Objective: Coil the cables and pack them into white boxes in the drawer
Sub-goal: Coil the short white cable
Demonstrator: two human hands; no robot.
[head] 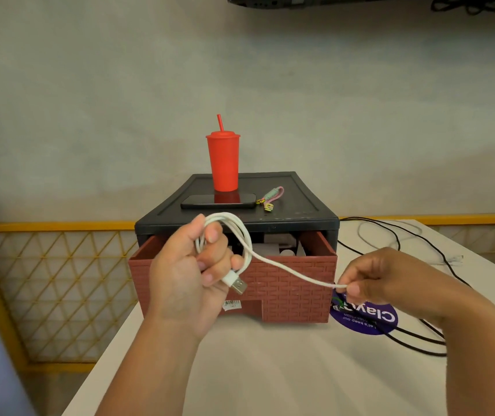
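we're mid-coil: left hand (186, 265) grips the white cable (285, 270) loops, right hand (369, 277) pinches its tail (nearly wound); next, the drawer (288, 283).

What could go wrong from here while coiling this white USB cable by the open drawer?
The coil of the white USB cable sits loosely in the left hand, its metal plug dangling; the loops may spring apart. The right hand pinches only the thin tail, which might slip. Loose black cables on the white table lie beside that forearm and could snag.
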